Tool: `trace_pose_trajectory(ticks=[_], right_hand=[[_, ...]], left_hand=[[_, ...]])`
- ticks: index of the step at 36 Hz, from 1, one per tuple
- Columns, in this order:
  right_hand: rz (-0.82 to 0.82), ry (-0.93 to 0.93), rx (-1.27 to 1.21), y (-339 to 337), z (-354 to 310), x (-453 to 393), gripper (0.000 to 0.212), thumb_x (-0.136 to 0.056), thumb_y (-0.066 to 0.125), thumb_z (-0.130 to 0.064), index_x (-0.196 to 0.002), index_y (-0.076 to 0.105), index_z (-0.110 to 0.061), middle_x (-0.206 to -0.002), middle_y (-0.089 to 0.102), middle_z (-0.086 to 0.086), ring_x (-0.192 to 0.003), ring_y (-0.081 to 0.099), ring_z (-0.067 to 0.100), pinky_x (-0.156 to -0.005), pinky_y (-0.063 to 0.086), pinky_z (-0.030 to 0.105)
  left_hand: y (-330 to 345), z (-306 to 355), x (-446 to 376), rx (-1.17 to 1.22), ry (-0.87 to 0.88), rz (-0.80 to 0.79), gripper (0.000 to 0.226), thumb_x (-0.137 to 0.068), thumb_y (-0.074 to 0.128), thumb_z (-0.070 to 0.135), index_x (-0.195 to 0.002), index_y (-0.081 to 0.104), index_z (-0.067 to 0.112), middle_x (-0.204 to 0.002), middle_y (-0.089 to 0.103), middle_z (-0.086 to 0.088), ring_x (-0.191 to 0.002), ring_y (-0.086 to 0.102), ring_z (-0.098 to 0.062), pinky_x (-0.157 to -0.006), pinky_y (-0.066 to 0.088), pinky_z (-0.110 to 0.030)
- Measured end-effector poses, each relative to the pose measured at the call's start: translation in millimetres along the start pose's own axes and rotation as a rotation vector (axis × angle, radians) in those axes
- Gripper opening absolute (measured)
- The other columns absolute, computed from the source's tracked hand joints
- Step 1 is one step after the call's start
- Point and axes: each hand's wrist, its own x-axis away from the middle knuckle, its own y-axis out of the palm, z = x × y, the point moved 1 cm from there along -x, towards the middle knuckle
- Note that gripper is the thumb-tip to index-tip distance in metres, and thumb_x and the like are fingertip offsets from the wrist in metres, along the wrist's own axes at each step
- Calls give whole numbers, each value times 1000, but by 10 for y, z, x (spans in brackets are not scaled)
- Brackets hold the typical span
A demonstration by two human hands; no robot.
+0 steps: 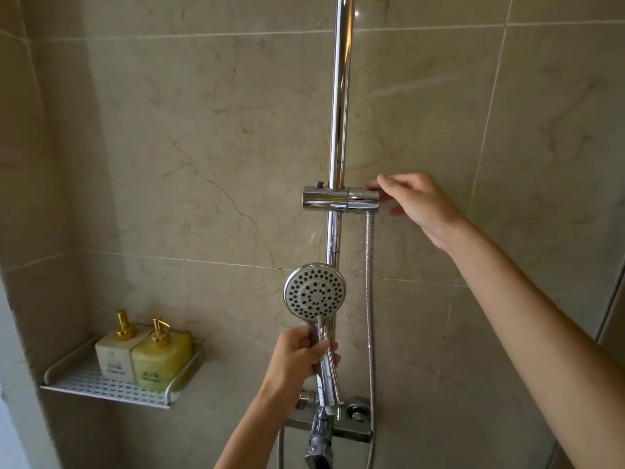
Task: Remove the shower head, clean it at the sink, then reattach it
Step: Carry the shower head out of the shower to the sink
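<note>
Upright, shower head (315, 291) face toward camera, handle down in left hand (297, 355)

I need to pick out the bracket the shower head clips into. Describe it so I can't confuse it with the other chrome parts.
Find the vertical chrome rail running down the tiled wall. About halfway down, a short horizontal chrome holder crosses it, with the right hand touching its right end. It is the only crosswise piece on the rail, well above the shower head held by the left hand.
</note>
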Motion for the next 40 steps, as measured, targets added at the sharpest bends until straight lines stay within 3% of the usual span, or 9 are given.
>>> trace_pose_trajectory(ticks=[5, 11, 13, 19, 26, 32, 34, 36, 40], right_hand=[[31, 26, -65, -7, 109, 110, 25, -101, 57, -29, -113, 71, -12, -114, 71, 13, -96, 62, 15, -79, 48, 35], [48, 33, 19, -6, 374, 376, 12, -97, 62, -32, -90, 69, -27, -89, 70, -13, -82, 61, 0, -76, 45, 19], [46, 38, 19, -13, 453, 486, 6, -95, 65, -32, -95, 69, -28, -93, 70, -13, -86, 63, 0, -77, 46, 20], [25, 78, 64, 102, 700, 910, 27, -91, 69, -30, -114, 68, -16, -100, 69, -5, -92, 64, 10, -85, 51, 27], [-112, 169, 25, 412, 948, 1413, 29, -86, 72, -38, -109, 68, -21, -101, 72, -7, -92, 66, 3, -81, 50, 12], [-280, 325, -73, 690, 996, 1642, 26, -88, 69, -47, -106, 69, -28, -102, 73, -10, -96, 67, 3, -84, 53, 16], [-325, 347, -127, 788, 1003, 1685, 25, -90, 70, -40, -108, 70, -22, -103, 73, -6, -97, 67, 9, -89, 55, 25], [-349, 377, -214, 863, 998, 1708, 25, -91, 71, -33, -109, 70, -16, -103, 73, 1, -95, 68, 12, -90, 56, 31], [-352, 396, -268, 937, 975, 1717, 19, -92, 70, -32, -106, 71, -19, -106, 75, 1, -104, 69, 14, -90, 57, 28]], left_hand=[[10, 12, 11, -1, 7, -1, 10, -93, 55, -6, -97, 65, -7, -86, 74, -18, -83, 74, -34, -81, 60, -53], [30, 21, 32, 14, -6, 10, 9, -93, 55, -7, -95, 63, -8, -80, 73, -13, -81, 75, -34, -77, 61, -48], [43, 13, 34, 16, -10, 7, 9, -93, 55, -7, -95, 63, -8, -79, 73, -12, -82, 74, -35, -78, 61, -49], [87, -14, 58, 31, -29, 8, 9, -93, 55, -6, -97, 63, -8, -87, 74, -17, -82, 74, -35, -75, 62, -43], [159, -16, 88, 46, -29, 6, 9, -94, 55, -6, -97, 63, -9, -88, 73, -18, -80, 74, -33, -73, 62, -41], [211, -96, 108, 13, 6, -21, 9, -93, 56, -5, -97, 64, -7, -87, 74, -19, -80, 75, -33, -78, 58, -51], [231, -111, 112, 8, 19, -52, 10, -93, 57, -4, -95, 67, -4, -85, 74, -20, -77, 74, -31, -72, 59, -46], [252, -115, 124, 5, 34, -95, 10, -92, 58, -4, -94, 68, -3, -81, 74, -18, -71, 72, -25, -59, 55, -28], [258, -146, 138, 17, 26, -123, 11, -92, 58, -5, -97, 68, -5, -84, 75, -19, -73, 73, -25, -60, 53, -21]])
